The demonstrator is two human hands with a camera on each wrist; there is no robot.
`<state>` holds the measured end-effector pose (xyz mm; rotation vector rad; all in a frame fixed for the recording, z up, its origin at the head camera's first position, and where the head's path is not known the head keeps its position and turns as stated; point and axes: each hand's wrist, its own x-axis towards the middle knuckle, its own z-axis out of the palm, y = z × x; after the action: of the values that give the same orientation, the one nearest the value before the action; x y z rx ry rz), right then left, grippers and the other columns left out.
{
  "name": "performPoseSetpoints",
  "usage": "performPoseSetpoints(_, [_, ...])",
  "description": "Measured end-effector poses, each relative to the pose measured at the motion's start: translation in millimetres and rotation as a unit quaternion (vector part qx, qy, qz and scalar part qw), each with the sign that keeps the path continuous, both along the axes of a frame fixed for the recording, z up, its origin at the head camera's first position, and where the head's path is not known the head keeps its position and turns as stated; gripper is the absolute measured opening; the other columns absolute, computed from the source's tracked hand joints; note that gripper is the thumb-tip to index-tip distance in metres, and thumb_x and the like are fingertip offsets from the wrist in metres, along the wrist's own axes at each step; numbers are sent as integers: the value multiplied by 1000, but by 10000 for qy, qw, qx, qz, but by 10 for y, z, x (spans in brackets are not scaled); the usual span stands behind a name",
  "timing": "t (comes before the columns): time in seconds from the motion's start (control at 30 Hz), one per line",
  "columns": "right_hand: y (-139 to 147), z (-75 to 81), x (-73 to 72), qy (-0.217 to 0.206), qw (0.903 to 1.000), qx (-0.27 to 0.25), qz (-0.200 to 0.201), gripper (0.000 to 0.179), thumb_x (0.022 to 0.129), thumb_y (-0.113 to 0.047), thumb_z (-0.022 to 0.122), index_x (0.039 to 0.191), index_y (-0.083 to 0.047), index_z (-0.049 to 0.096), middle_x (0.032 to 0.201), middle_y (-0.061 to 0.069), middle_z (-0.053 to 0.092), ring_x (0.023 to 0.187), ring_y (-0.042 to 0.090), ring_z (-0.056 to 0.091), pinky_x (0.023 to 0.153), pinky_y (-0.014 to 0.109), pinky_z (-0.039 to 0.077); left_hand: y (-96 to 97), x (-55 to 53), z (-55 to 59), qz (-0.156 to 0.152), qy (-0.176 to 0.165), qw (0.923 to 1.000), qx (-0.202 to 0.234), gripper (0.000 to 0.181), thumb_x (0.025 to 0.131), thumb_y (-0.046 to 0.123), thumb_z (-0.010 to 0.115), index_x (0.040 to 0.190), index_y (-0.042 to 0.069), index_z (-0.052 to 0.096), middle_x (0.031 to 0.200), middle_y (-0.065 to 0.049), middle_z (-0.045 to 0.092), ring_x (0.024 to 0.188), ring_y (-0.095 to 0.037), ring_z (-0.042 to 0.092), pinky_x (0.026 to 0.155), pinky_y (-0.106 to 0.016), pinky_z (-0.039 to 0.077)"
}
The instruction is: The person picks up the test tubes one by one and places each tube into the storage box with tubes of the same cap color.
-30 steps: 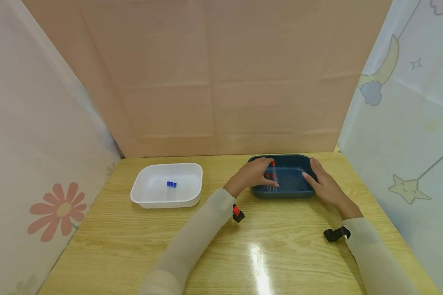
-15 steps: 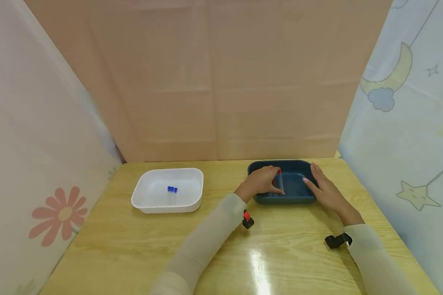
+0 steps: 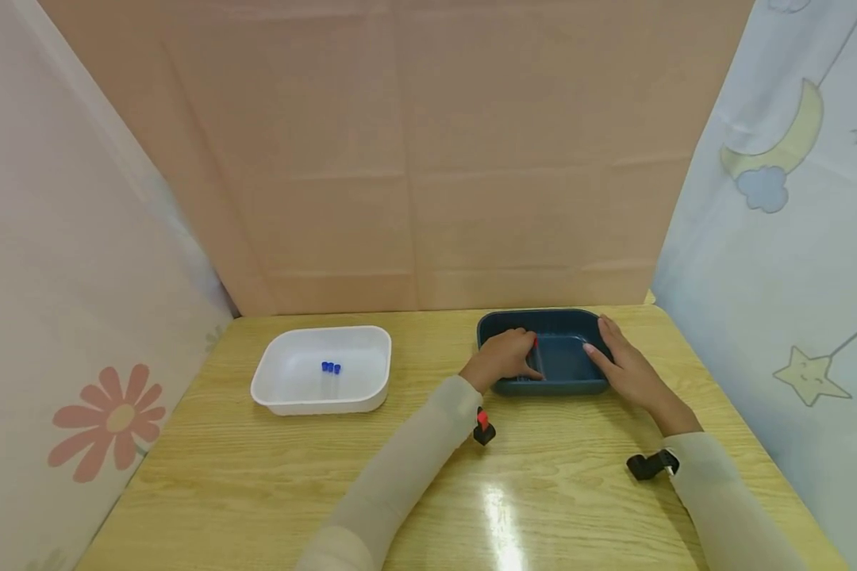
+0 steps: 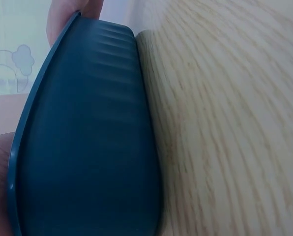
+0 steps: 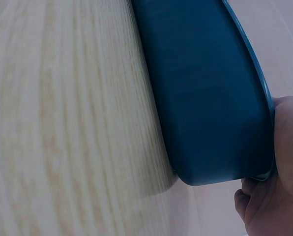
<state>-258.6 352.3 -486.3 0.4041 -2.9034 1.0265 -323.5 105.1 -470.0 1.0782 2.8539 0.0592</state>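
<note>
My left hand [image 3: 503, 354] reaches over the left front rim into a dark blue tray [image 3: 560, 388]. Its fingers and thumb span a clear tube with a red cap [image 3: 536, 342], low inside the tray. The hand covers most of the tray's left end and whatever lies under it. At the opposite end, my right hand [image 3: 632, 365] grips the tray's rim, thumb on the inner side and fingers along the outside. Both wrist views mainly show the tray's outer wall [image 4: 92, 128], with part of the right hand [image 5: 289, 162] at the rim in the right wrist view.
A white tray [image 3: 314, 406] stands to the left on the wooden table [image 3: 257, 492]. Inside it lie clear tubes with blue caps [image 3: 331, 367]. A tan cloth [image 3: 414, 159] hangs behind the table, with printed cloth walls on both sides.
The left hand, with the red-capped tube, has moved slightly right and lower into the dark blue tray. Red caps seen beside it earlier are now covered. The right hand keeps its grip.
</note>
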Motion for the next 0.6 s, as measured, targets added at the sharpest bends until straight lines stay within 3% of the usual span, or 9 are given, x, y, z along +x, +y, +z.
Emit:
performPoseSetpoints(0.27, [-2, 24, 1, -17, 10000, 6, 39, 76, 111, -41, 39, 162, -8, -6, 168, 18, -11, 152, 46, -5, 115, 72, 8, 13, 1, -3, -42, 110, 9997, -222, 68, 82, 65, 74, 130, 18, 62, 116, 3, 61, 98, -9, 60, 79, -21, 53])
performPoseSetpoints(0.6, [9, 57, 20, -60, 10000, 5, 54, 75, 111, -39, 40, 161, -7, -6, 168, 18, -11, 153, 46, -6, 116, 71, 7, 44, -20, -28, -172, 145, 9995, -218, 60, 81, 61, 77, 122, 19, 66, 112, 2, 59, 91, -8, 56, 74, -21, 52])
